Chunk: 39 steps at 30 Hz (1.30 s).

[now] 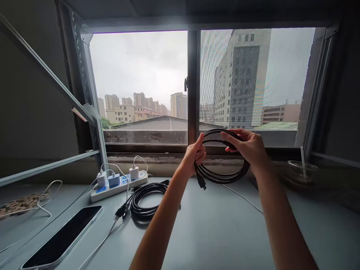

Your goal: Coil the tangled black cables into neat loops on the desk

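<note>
A black cable (222, 178) is held up in loose loops above the table, in front of the window. My left hand (196, 153) is closed around the left side of the loops, thumb pointing up. From below that hand hangs a plug end (201, 182) of the cable. On the upper right, my right hand (249, 145) grips the loops between thumb and fingers; some of its fingers are hidden behind the cable. A second coiled black cable (144, 212) lies on the table to the left, partly covered by my left forearm.
A white power strip (119, 186) with several chargers stands at the back left. In front of it lies a phone (63, 236). White cords cross the tabletop (219, 232). A clear plastic cup (302, 171) with a straw stands at the right, and a metal frame (97, 150) surrounds the window.
</note>
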Available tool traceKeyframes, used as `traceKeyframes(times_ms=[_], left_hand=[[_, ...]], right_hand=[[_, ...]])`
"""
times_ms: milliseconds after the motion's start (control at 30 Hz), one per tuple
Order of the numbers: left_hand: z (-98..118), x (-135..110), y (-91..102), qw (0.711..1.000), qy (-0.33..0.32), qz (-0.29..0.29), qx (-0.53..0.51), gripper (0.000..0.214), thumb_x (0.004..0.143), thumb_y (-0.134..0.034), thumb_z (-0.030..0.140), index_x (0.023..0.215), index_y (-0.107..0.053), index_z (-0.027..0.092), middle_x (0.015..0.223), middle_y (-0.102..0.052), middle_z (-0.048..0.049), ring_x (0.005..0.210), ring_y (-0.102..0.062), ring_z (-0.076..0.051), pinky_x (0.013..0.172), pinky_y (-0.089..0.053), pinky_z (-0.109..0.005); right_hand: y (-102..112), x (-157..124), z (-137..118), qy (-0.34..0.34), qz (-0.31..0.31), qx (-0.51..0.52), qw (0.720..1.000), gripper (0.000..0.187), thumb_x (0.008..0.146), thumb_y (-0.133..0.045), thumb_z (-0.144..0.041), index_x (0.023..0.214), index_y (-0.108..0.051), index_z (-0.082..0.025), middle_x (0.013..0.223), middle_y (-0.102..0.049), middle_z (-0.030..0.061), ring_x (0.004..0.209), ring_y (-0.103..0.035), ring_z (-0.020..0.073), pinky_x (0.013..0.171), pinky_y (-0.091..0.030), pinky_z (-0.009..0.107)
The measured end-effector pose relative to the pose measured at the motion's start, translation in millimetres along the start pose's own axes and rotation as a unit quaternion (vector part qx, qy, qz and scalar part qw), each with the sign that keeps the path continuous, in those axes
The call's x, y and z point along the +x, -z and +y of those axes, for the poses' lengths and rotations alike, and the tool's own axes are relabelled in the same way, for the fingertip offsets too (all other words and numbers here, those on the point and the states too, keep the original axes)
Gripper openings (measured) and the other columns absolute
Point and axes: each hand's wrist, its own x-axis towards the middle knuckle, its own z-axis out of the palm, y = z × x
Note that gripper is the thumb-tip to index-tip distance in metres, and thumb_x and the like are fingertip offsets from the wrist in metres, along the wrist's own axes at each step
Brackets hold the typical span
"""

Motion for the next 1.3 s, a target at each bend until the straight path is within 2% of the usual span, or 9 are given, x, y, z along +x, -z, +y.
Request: traceKeyframes(times_ms=[133,233,400,633,800,1067,1300], left_hand=[[-4.8,1.8,-1.8,0.999,0.001,0.045,-0.025,0.065,0.073,-0.063,0.058,0.043,-0.019,0.02,0.034,-0.016,0.0086,0.029,-0.02,-0.002,0.031,-0.009,-0.02],[-7.1,2.8,-2.1,0.997,0.007,0.057,-0.056,0.061,0.075,-0.06,0.057,0.044,-0.024,0.02,0.034,-0.018,0.0088,0.029,-0.019,-0.002,0.031,-0.01,-0.02],[-4.3,3.0,-0.6,0.992,0.031,0.015,-0.123,0.061,0.08,-0.05,0.063,0.043,-0.028,0.02,0.033,-0.017,0.0078,0.028,-0.019,-0.003,0.03,-0.01,-0.02],[4.3,-0.6,-1.2,0.993,0.04,0.0,-0.111,0.059,0.088,-0.042,0.054,0.042,-0.028,0.02,0.031,-0.017,0.0069,0.027,-0.02,-0.004,0.031,-0.012,-0.02],[3.3,-0.3,-1.9,0.993,0.046,-0.008,-0.106,0.059,0.085,-0.046,0.056,0.042,-0.027,0.02,0.032,-0.015,0.0072,0.028,-0.021,-0.004,0.031,-0.011,-0.02],[4.8,-1.2,-2.5,0.995,0.036,-0.016,-0.093,0.06,0.081,-0.051,0.059,0.043,-0.025,0.02,0.032,-0.015,0.0078,0.029,-0.019,-0.004,0.031,-0.01,-0.02],[6.4,0.5,11.4,0.998,0.024,0.005,-0.057,0.059,0.08,-0.058,0.053,0.044,-0.025,0.02,0.033,-0.015,0.0087,0.029,-0.018,-0.003,0.032,-0.01,-0.02]], right_hand=[[-1.5,1.1,3.9,0.039,0.01,-0.024,0.999,0.051,0.055,-0.078,-0.052,0.087,-0.071,-0.013,0.064,-0.062,-0.0018,0.047,-0.059,0.0095,0.045,-0.055,0.022],[-0.6,2.2,4.9,0.056,0.011,-0.027,0.998,0.052,0.056,-0.077,-0.052,0.09,-0.071,-0.014,0.063,-0.063,-0.001,0.046,-0.059,0.0101,0.044,-0.052,0.022],[-0.2,-1.3,-2.7,0.05,-0.001,-0.002,0.999,0.052,0.055,-0.078,-0.05,0.094,-0.071,-0.016,0.057,-0.059,-0.003,0.046,-0.058,0.0098,0.042,-0.046,0.019],[1.5,-3.9,-7.2,0.005,-0.02,0.023,1.0,0.053,0.052,-0.08,-0.048,0.095,-0.071,-0.018,0.051,-0.056,-0.0051,0.041,-0.052,0.007,0.042,-0.043,0.018],[4.3,-1.7,-4.5,0.007,-0.013,0.025,1.0,0.052,0.051,-0.081,-0.048,0.092,-0.071,-0.017,0.048,-0.054,-0.0054,0.039,-0.051,0.0076,0.041,-0.041,0.019],[0.8,0.4,-2.4,0.046,0.011,0.041,0.998,0.046,0.051,-0.081,-0.044,0.087,-0.071,-0.017,0.05,-0.053,-0.006,0.039,-0.048,0.0063,0.037,-0.036,0.018],[-5.0,1.3,4.8,-0.025,-0.047,0.08,0.995,0.046,0.051,-0.082,-0.044,0.088,-0.072,-0.019,0.052,-0.057,-0.0057,0.04,-0.05,0.0037,0.039,-0.035,0.014]])
